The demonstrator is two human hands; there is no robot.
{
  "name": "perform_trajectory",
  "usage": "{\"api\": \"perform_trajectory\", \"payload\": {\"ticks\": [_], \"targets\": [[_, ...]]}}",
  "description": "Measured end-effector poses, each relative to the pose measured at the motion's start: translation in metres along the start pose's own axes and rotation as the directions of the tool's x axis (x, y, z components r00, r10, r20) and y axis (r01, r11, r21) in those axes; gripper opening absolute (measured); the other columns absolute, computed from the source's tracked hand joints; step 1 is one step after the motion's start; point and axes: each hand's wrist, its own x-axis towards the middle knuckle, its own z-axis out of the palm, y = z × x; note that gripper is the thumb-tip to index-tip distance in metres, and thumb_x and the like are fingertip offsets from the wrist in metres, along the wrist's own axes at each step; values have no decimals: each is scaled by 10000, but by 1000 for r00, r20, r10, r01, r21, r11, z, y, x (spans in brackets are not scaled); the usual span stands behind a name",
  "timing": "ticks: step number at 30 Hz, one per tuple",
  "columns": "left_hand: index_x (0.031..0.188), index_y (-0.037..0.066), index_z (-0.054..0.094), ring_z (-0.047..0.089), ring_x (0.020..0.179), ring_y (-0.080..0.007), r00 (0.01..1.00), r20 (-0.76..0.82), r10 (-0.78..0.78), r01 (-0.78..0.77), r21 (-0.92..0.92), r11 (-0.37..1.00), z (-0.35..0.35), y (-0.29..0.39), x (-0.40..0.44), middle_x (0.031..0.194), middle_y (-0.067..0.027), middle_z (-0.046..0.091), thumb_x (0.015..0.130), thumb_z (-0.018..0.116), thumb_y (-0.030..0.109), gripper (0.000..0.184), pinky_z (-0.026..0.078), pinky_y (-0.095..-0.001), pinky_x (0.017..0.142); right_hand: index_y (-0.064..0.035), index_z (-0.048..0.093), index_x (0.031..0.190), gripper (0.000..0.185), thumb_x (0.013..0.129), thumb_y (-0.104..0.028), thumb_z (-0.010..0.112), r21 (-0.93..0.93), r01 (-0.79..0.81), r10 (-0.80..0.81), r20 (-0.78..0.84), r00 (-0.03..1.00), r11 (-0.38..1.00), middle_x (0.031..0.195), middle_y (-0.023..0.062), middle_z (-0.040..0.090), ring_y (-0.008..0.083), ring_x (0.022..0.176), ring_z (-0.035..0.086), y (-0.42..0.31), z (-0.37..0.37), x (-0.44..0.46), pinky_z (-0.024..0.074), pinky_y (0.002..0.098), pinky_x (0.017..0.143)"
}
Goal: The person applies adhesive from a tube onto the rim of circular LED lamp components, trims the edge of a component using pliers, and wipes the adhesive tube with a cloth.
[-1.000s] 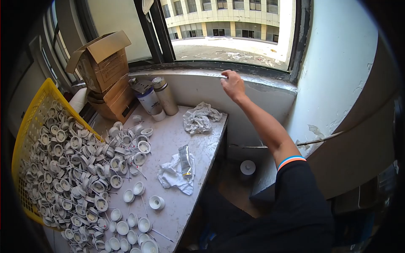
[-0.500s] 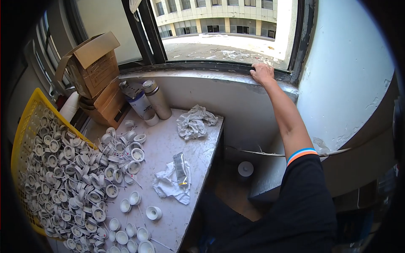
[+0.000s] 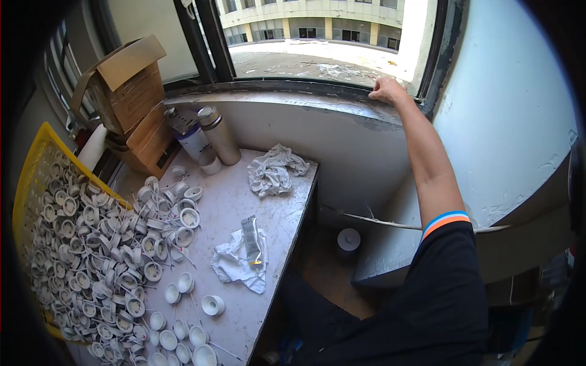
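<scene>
My right hand (image 3: pixel 388 90) is stretched out to the window, over the right end of the dark window frame (image 3: pixel 329 91). Its fingers are curled together; whatever they might hold is hidden. Below them runs the worn window sill (image 3: pixel 287 100). Nowhere in the view does my left hand appear. On the table (image 3: pixel 238 195) to the left lie a crumpled white cloth (image 3: pixel 276 171) and a second white cloth (image 3: pixel 235 261), with a small clear packet (image 3: pixel 251 240) on top of it.
A yellow basket (image 3: pixel 38 146) spills a heap of small white lamp-like parts with wires (image 3: pixel 91 244) over the table. Cardboard boxes (image 3: pixel 131 91), a steel flask (image 3: pixel 220 135) and a cup (image 3: pixel 209 163) stand behind. A thin cable (image 3: pixel 390 224) crosses near the wall, above a round white object (image 3: pixel 348 240).
My right hand has shifted slightly up and to the right along the window frame. The whole view has turned a little, so the table and its things sit further left and higher.
</scene>
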Motion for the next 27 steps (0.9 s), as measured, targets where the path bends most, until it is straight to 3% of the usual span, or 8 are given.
{"api": "perform_trajectory", "payload": {"ticks": [2, 3, 6, 10, 13, 17, 22, 27], "targets": [[1110, 31, 393, 417, 501, -82, 987, 159, -21, 17, 27, 999, -13, -2, 5, 802, -72, 528, 813, 531, 81, 332, 337, -185, 402, -51, 629, 645, 183, 562, -214, 621, 66, 262, -266, 63, 962, 963, 665, 93, 620, 203, 627, 593, 32, 20, 46, 469, 335, 597], [1226, -3, 314, 362, 452, -43, 996, 35, 86, -88, 79, 993, 10, 6, -4, 871, -50, 509, 648, 712, 305, 766, 260, -162, 355, -28, 632, 678, 194, 547, -170, 613, 101, 282, -285, 17, 958, 954, 665, 94, 618, 177, 602, 579, 35, 19, 48, 459, 295, 573], [1236, -2, 326, 480, 654, -60, 985, 166, 47, -59, 72, 996, 10, 18, -1, 956, -65, 507, 610, 716, 214, 769, 301, -143, 390, 17, 616, 781, 242, 571, -99, 578, 476, 332, -420, 90, 903, 815, 658, 46, 579, 128, 595, 529, 79, 40, 104, 426, 251, 550], [1258, -51, 282, 426, 1107, -192, 971, 221, 89, -91, -4, 996, 17, 26, -6, 1161, -120, 438, 617, 755, 191, 832, 308, -322, 962, 17, 580, 915, 287, 655, -104, 601, 564, 243, -423, 212, 881, 789, 764, 16, 553, 102, 679, 499, 119, 51, 151, 398, 222, 615], [1255, -52, 281, 430, 1100, -189, 967, 225, 116, -116, -11, 993, 16, 23, -6, 1159, -120, 438, 636, 753, 210, 821, 325, -315, 947, -8, 586, 958, 251, 742, -132, 615, 644, 284, -495, 170, 852, 710, 792, 2, 563, 82, 689, 491, 137, 58, 167, 395, 207, 631], [1243, -50, 297, 434, 1092, -184, 968, 227, 107, -103, -27, 994, 14, 24, -5, 1149, -118, 442, 647, 750, 234, 801, 330, -313, 939, -35, 564, 1061, 288, 828, -204, 572, 809, 382, 41, -445, 894, 448, 884, 19, 592, 76, 746, 527, 129, 53, 160, 422, 192, 660], [1208, -47, 337, 476, 1029, -180, 975, 216, 49, -51, 2, 999, 6, 29, -8, 1104, -114, 466, 642, 753, 245, 760, 387, -298, 876, -3, 493, 1096, 281, 876, -175, 491, 833, 525, -93, -517, 851, 177, 1006, 105, 581, 189, 950, 573, -29, 22, 56, 456, 265, 799], [1187, -46, 351, 510, 984, -175, 974, 226, -4, -7, 48, 999, 5, 36, -14, 1062, -114, 484, 627, 758, 175, 727, 452, -282, 799, -34, 522, 1075, 262, 884, -209, 480, 912, 400, -644, -249, 723, 97, 705, 7, 511, 14, 501, 405, -213, 0, -167, 319, 158, 434]]}}
